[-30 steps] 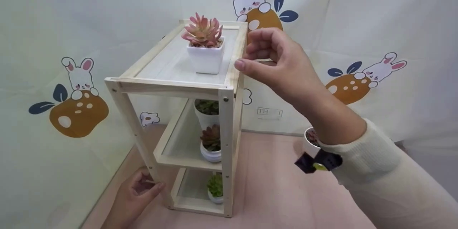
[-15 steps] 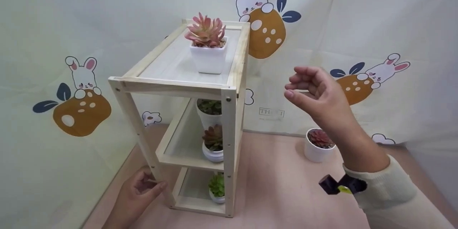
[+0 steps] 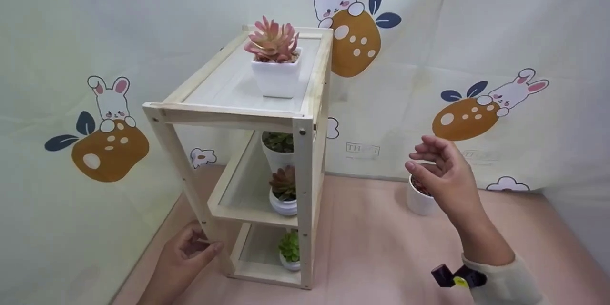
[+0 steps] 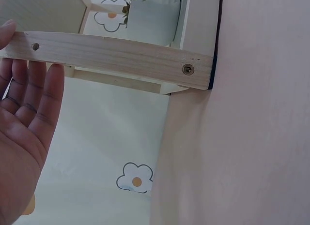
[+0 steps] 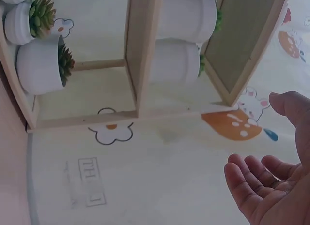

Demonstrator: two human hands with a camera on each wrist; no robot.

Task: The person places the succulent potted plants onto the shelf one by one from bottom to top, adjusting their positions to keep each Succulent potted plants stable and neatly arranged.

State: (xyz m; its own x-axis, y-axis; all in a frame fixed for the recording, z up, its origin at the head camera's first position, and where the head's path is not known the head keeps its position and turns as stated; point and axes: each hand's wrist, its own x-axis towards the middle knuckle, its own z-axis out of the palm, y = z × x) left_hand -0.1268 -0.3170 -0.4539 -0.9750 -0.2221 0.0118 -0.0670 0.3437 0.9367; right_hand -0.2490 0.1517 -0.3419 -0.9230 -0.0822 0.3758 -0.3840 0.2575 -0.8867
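My left hand [image 3: 178, 259] grips the front left post of a three-tier wooden shelf [image 3: 233, 119] near its lower end. In the left wrist view, fingers and thumb lie on opposite sides of this post [image 4: 111, 52]. My right hand [image 3: 448, 174] hovers with relaxed fingers, holding nothing, in front of a potted red succulent [image 3: 419, 202] in a round white pot. The hand partly hides that plant. On the shelf's top stands a pink succulent [image 3: 276, 76] in a square white pot.
Behind the front right post, the middle tier carries a brownish succulent [image 3: 284, 195] and a dark green one [image 3: 279, 145]. A bright green succulent [image 3: 289, 248] stands on the bottom tier. A rabbit-print cloth [image 3: 391, 57] backs the pink tabletop [image 3: 371, 257].
My right hand has moved from beside the shelf's top to the right and down, towards the red succulent. My left hand keeps its grip on the post. The plants on the shelf stay put.
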